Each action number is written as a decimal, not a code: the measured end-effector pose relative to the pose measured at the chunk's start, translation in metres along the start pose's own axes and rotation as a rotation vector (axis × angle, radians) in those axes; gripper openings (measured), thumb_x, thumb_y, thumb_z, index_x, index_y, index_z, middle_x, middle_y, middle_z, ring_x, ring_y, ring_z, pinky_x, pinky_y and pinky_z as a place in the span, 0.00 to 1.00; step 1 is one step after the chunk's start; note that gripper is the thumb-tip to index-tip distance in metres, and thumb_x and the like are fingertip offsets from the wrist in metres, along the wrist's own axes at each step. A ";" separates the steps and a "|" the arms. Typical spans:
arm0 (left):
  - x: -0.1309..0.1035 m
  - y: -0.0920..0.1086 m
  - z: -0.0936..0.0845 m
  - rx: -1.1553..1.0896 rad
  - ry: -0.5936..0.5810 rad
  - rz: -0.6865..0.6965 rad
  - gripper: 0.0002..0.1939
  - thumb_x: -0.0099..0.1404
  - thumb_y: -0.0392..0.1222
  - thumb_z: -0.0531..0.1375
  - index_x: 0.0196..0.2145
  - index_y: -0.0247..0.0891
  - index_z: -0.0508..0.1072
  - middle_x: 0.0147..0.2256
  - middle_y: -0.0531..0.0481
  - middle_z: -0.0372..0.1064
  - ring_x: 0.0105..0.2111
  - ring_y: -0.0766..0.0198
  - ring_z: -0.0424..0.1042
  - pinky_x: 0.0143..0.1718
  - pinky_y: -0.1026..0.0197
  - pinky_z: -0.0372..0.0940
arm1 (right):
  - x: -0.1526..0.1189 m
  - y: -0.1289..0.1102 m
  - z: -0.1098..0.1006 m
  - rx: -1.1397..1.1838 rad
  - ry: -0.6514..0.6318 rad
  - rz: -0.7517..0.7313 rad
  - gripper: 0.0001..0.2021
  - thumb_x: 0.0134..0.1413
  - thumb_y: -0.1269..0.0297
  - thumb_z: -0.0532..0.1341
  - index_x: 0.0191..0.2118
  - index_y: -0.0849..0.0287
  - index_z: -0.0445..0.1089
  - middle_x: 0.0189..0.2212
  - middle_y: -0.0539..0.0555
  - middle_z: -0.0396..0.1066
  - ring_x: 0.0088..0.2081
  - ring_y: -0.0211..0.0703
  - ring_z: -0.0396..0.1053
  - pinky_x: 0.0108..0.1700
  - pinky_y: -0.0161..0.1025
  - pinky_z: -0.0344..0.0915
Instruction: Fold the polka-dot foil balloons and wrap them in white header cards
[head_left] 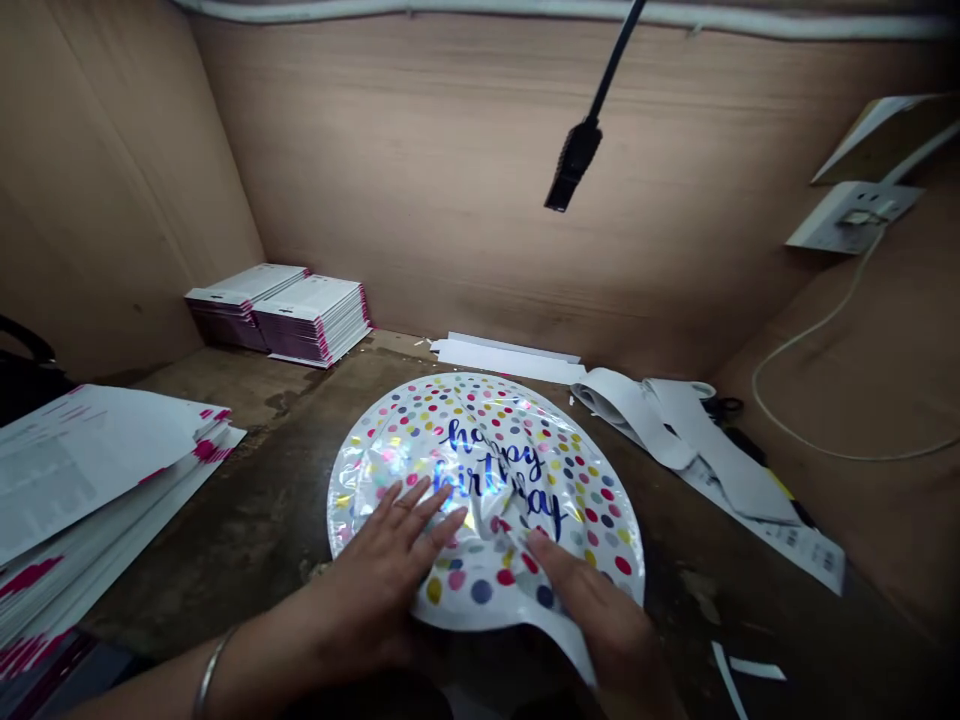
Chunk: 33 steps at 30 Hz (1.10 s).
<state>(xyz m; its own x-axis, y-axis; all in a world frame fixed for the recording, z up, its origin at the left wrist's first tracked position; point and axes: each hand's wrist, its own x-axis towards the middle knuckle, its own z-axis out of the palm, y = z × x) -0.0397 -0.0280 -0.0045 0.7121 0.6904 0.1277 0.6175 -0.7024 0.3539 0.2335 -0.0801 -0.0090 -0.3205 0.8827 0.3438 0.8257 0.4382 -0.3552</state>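
Note:
A round, flat foil balloon [480, 590] with coloured dots and "happy birthday" lettering lies on the dark table in front of me. Its narrow tail points toward me at the lower right. My left hand [401, 560] rests on the lower left of the balloon, palm down with fingers spread. At the lower right, my right hand [600, 610] touches the foil with an extended index finger, close to the tail. The other fingers of that hand are curled underneath and mostly hidden. Creases run through the foil between the two hands.
Stacks of printed cards [307, 310] stand at the back left, with a larger card pile [97, 460] nearer me. Label strips [720, 470] and scissors [724, 406] lie right. Paper scraps [757, 668] sit front right. A black cable connector [574, 165] hangs above.

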 end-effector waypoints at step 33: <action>0.054 -0.120 -0.041 -0.325 0.101 -0.620 0.18 0.58 0.55 0.55 0.30 0.37 0.72 0.23 0.53 0.69 0.23 0.63 0.67 0.24 0.66 0.57 | 0.077 0.102 -0.024 -0.052 -0.216 0.626 0.19 0.57 0.51 0.49 0.22 0.56 0.63 0.20 0.52 0.69 0.26 0.46 0.68 0.27 0.37 0.57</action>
<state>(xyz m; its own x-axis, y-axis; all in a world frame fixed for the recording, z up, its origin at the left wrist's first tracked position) -0.0895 0.1007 -0.0023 0.2175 0.9702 -0.1070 0.7570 -0.0985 0.6459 0.3038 0.0287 0.0023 0.1456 0.9845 -0.0977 0.9057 -0.1723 -0.3874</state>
